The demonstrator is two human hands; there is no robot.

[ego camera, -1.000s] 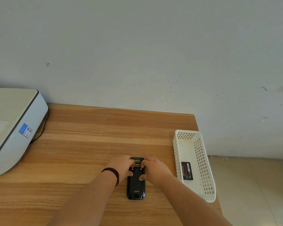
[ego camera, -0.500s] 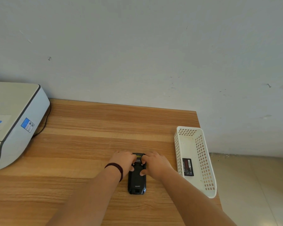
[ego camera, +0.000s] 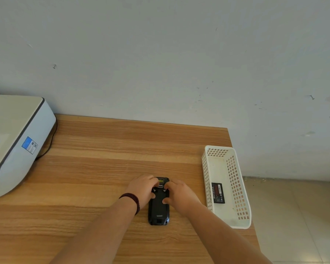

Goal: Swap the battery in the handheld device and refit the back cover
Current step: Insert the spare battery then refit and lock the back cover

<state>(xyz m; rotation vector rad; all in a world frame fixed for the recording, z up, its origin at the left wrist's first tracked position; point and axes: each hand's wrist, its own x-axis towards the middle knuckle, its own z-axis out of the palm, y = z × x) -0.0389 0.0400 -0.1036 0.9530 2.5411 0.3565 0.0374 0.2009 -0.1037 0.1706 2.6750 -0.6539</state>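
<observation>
Black handheld device (ego camera: pixel 159 203) face-down near bench (ego camera: pixel 103 159) front edge | left hand (ego camera: pixel 141 188) and right hand (ego camera: pixel 176 192) pinch its upper end, fingers curled | back cover (ego camera: pixel 159 206) seemingly on | battery (ego camera: pixel 218 193) lies in white basket (ego camera: pixel 236 187) at right edge | progress: unclear, opening or final latching.

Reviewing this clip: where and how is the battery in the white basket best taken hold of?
Probably from straight above: the battery lies flat on the basket floor with tall walls either side. Pinch its two long edges, which run along the basket.
</observation>
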